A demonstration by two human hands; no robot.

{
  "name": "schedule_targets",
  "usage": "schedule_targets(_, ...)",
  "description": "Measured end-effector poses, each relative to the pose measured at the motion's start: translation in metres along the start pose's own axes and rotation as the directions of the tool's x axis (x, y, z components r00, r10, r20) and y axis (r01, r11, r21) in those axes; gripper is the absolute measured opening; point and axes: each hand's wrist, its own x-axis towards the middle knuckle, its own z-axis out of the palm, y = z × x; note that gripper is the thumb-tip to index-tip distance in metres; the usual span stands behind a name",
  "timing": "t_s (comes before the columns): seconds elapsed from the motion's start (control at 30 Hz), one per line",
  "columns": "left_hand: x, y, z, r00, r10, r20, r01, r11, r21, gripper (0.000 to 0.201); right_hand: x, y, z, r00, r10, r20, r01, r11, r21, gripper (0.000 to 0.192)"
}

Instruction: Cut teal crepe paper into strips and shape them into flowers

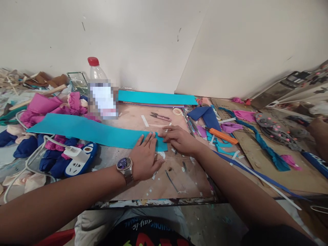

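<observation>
Strip (pixel 102 135): long, turquoise; lies across the bench (pixel 133 114), its end under the left hand (pixel 145 155), its length extending toward 9 o'clock. Directions are read from that hand, 12 o'clock facing the wall (pixel 153 44).
Left hand: palm down, fingers extended flat on the turquoise surface, thumb held apart; a round-faced watch (pixel 123 164) encircles the wrist.
Right hand: at 2 o'clock, fingers bent at the end of the strip; whether it pinches the material cannot be told.
Snips (pixel 160 117): at 1 o'clock, lying on the bench; a ring of tape (pixel 177 111) rests just beyond.
Second strip (pixel 156 97): turquoise, at 12 o'clock, along the foot of the wall.
Cutter (pixel 223 136): orange-handled, at 3 o'clock, among scraps.
Power strip (pixel 82 160): blue and white, at 9 o'clock, bearing a white plug (pixel 76 154).
Fabric bundles (pixel 53 106): pink, at 10 o'clock.
Bottle (pixel 97 72): red-capped, upright, at 11 o'clock.
</observation>
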Motion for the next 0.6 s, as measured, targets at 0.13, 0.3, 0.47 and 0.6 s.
schedule_targets(0.13, -0.0006, -0.0004, 0.0021, 1.0, -0.005, -0.003, 0.005, 1.0, 0.006, 0.082, 0.0007, -0.0024, -0.0014, 1.0, 0.008, -0.015, -0.008, 1.0, 0.004, 0.036)
schedule_targets(0.3, 0.0, -0.0013, 0.0024, 1.0, 0.003, 0.006, -0.003, 1.0, 0.025, 0.081, 0.001, -0.0032, -0.0016, 1.0, 0.0, -0.021, 0.0, 1.0, 0.005, 0.034)
schedule_targets(0.47, 0.0001, -0.001, 0.0013, 1.0, 0.002, 0.021, -0.003, 0.999, 0.047, 0.08, 0.001, -0.0039, -0.0015, 0.996, -0.014, -0.089, 0.014, 1.0, 0.003, 0.031)
schedule_targets(0.6, 0.0002, -0.001, 0.0013, 1.0, 0.004, 0.024, -0.005, 0.999, 0.049, 0.08, 0.001, -0.0033, -0.0002, 0.99, -0.073, -0.119, 0.074, 0.997, 0.008, 0.032)
